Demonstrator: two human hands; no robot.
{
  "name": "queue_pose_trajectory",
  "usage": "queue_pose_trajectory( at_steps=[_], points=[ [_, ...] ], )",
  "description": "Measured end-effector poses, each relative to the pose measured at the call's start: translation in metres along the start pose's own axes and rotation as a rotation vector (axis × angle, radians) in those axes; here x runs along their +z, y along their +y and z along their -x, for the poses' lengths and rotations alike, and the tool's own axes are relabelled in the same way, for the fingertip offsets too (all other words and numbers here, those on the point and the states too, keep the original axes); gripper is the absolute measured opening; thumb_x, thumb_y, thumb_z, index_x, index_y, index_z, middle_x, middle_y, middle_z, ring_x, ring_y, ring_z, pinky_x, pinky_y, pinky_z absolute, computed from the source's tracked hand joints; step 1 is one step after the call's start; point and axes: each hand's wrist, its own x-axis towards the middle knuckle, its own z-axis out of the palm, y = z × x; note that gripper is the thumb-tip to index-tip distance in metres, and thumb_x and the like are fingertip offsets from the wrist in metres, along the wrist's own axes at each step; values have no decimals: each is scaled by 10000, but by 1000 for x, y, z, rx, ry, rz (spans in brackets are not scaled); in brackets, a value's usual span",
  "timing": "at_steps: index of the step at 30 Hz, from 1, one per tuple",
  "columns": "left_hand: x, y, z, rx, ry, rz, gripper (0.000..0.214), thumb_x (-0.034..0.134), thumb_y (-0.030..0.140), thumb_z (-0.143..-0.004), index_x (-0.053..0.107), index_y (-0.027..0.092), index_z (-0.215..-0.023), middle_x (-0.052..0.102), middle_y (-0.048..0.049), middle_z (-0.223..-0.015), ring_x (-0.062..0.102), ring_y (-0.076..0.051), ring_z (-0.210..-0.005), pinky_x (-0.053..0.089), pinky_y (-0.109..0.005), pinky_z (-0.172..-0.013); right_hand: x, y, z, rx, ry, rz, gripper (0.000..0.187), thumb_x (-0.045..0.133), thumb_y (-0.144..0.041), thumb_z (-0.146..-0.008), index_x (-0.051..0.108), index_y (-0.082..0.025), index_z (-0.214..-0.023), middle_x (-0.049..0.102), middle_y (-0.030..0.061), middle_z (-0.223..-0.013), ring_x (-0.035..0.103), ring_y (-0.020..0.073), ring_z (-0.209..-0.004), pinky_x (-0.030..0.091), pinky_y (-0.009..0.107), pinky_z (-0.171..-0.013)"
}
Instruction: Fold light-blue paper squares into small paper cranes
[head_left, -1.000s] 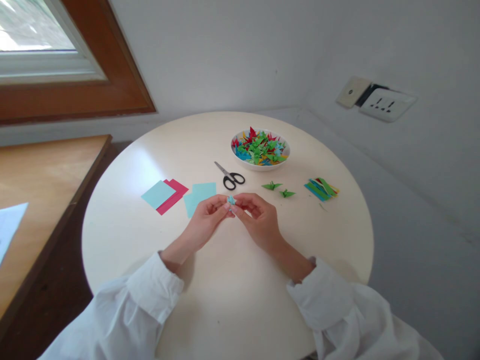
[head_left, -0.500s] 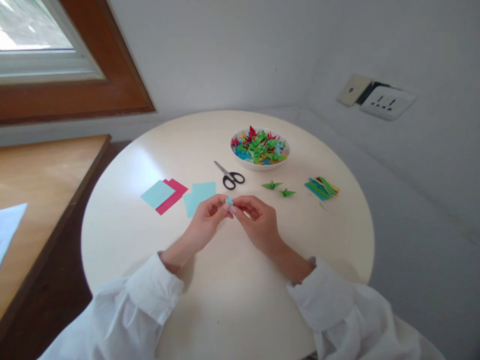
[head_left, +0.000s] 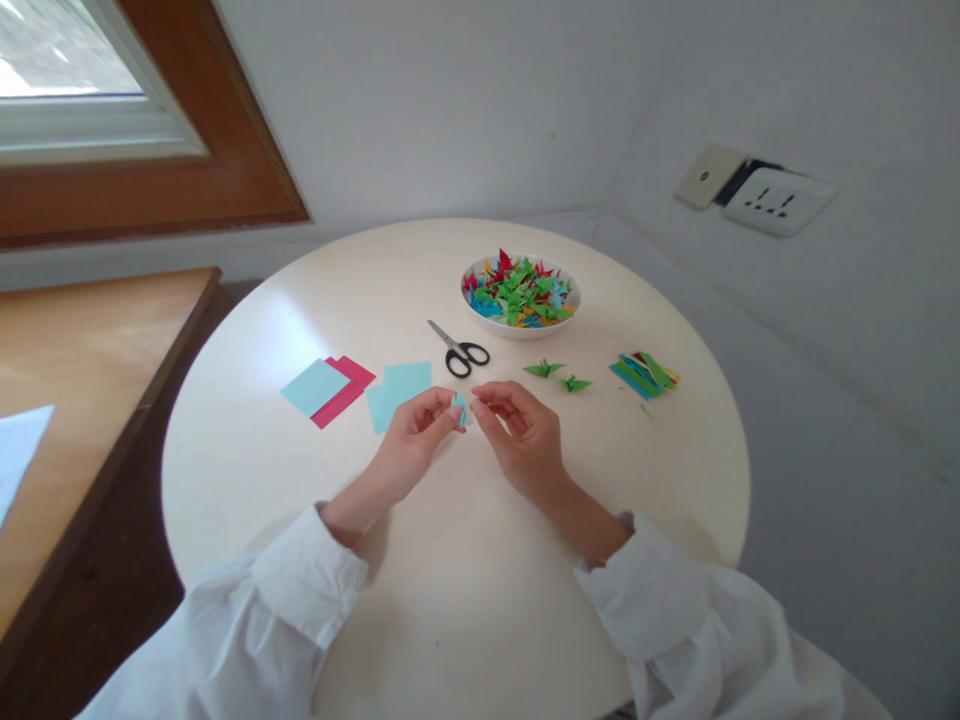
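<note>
My left hand [head_left: 412, 440] pinches a small folded piece of light blue paper [head_left: 460, 407] just above the round cream table [head_left: 450, 600]. My right hand [head_left: 521, 435] is beside it, fingers curled, fingertips right next to the paper; whether they still touch it I cannot tell. Two light blue paper sheets [head_left: 397, 392] lie just behind my left hand. Black-handled scissors [head_left: 459, 350] lie beyond the hands.
A white bowl [head_left: 520, 296] of several coloured folded cranes stands at the back. Two green paper cranes [head_left: 556, 376] and a pile of coloured strips [head_left: 643, 374] lie to the right. A blue and red sheet [head_left: 328, 388] lies left. A wooden desk [head_left: 75, 400] stands at left.
My right fingers have drawn slightly back from the blue paper, which now shows more and stands upright in my left pinch. The hands have stayed in place.
</note>
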Motion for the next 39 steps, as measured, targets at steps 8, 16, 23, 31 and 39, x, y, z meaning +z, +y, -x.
queue_pose_trajectory(
  at_steps=[8,16,23,31,39],
  points=[
    [0,2,1,-26,3,3,207,669,354,-703,598,160,-717,561,-3,-684,521,-126,-672,433,-279,-704,-2,-2,-2,5,4,28,72,565,-247,-779,606,-204,-820,645,30,-817,609,139,-736,524,274,-658],
    [-2,-1,1,1,-29,-16,202,642,361,-742,596,164,-734,569,-1,-698,506,-113,-659,416,-258,-676,-3,-4,-2,-31,-42,19,48,560,-205,-786,607,-210,-795,624,7,-767,588,120,-691,507,254,-635],
    [-2,1,1,27,-65,-62,221,629,378,-759,622,157,-756,592,0,-641,515,-105,-607,394,-238,-608,-6,-2,-3,-76,-97,63,164,559,-189,-787,647,-228,-920,614,19,-818,580,126,-735,503,263,-655],
    [2,7,-1,-44,-36,27,227,717,369,-665,662,151,-695,635,-12,-602,557,-116,-570,435,-258,-605,-10,0,-6,-147,-123,89,226,557,-180,-788,659,-246,-979,614,23,-820,565,124,-713,489,276,-640],
    [5,13,1,-107,-32,164,193,748,312,-638,651,146,-617,620,7,-548,548,-89,-534,440,-236,-593,-12,-3,-5,-207,-146,127,298,559,-145,-765,645,-255,-1029,622,34,-859,571,139,-753,497,293,-664]
  ],
)
